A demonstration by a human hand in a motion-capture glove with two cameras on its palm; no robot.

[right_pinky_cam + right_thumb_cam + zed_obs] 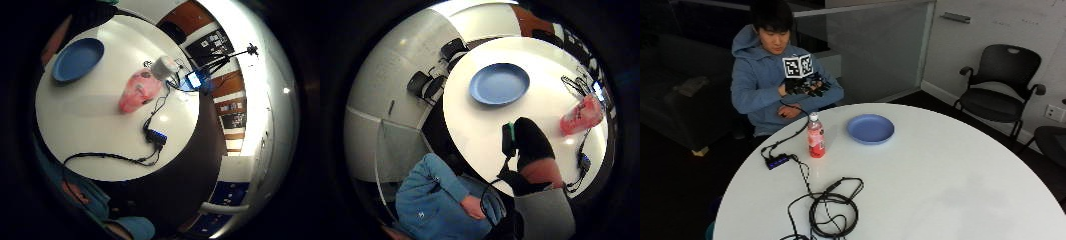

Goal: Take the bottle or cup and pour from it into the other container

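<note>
— Where is the gloved right hand (pixel 806 85)?

— Raised in front of the person's chest, off the round white worktop (pixel 939 170). It holds nothing; the fingers look spread and relaxed, though the glove makes them hard to read in the outside view.

— And the bare hand?

— The left hand (pixel 792 111) rests lower, by the person's lap at the worktop's edge, fingers loosely curled, gripping nothing.

— The thing to pour from?

— A pink bottle (pixel 816 136) with a white cap stands upright on the worktop, below and in front of the gloved hand, well apart from it. The little-finger palm view looks down on its cap from above.

— The container to receive?

— A shallow blue bowl (pixel 870 128) sits near the bottle, off to the gloved hand's far side, not touching it.

— Anything else?

— A small black hub (pixel 777 161) lies on the worktop on the bottle's other side, nearer the bare hand, with black cables (pixel 830 202) coiled further out from the person.
</note>
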